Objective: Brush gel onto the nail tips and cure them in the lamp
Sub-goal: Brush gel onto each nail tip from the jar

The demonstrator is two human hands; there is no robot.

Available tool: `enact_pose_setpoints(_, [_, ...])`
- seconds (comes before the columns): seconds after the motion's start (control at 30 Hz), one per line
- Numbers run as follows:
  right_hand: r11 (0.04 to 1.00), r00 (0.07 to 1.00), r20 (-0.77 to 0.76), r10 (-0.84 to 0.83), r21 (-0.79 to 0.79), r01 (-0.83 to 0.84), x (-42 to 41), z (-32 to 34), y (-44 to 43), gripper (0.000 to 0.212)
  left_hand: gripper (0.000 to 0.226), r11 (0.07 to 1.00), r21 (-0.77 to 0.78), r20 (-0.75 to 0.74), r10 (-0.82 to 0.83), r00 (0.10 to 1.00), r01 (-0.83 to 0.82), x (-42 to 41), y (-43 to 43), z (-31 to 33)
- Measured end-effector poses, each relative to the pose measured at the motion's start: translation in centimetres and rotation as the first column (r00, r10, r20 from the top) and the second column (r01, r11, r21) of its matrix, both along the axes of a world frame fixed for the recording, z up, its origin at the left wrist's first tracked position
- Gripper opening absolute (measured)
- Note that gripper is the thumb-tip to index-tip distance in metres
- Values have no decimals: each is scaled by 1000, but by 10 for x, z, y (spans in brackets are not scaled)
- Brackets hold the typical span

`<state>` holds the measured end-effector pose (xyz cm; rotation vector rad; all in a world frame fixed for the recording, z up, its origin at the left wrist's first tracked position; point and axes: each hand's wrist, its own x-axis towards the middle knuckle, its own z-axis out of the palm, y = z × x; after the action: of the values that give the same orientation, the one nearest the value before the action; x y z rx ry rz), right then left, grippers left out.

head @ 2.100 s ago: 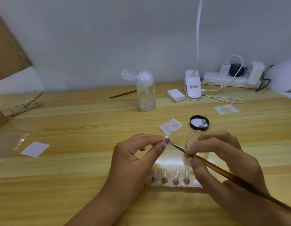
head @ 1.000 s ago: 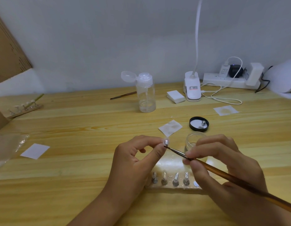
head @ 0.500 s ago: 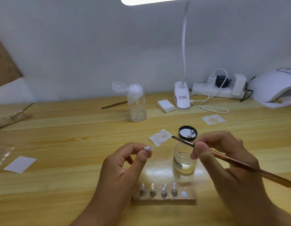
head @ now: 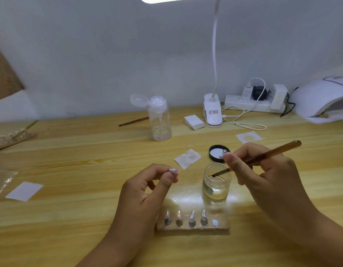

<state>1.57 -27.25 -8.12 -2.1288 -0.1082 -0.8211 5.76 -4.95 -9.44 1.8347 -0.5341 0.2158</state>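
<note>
Left hand (head: pixel 147 191) pinches a nail tip (head: pixel 173 170); right hand (head: pixel 263 176) grasps the brush (head: pixel 263 156), bristles inside the open jar (head: pixel 217 185).

You won't find any text here that you can read. The clip base of the desk lamp (head: pixel 213 113) carries a small label with a red and dark printed line, and the gel jar (head: pixel 216 185) has a sticker, but both are too blurred to make out.

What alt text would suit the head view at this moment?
The right hand dips a brush into an open glass jar while the left hand pinches a nail tip. Four more tips stand on a holder on the wooden desk.
</note>
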Motion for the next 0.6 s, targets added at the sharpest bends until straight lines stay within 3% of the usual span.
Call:
enact_pose_setpoints(0.3, [1000, 997, -73, -12, -30, 10, 8, -9, 1, 28, 12, 1000, 9, -15, -1, 1000, 1, 1, 0, -2])
enact_pose_setpoints(0.6, [993, 997, -31, -71, -92, 67, 7, -9, -1, 33, 22, 1000, 12, 5, 3, 1000, -3, 2, 0, -3])
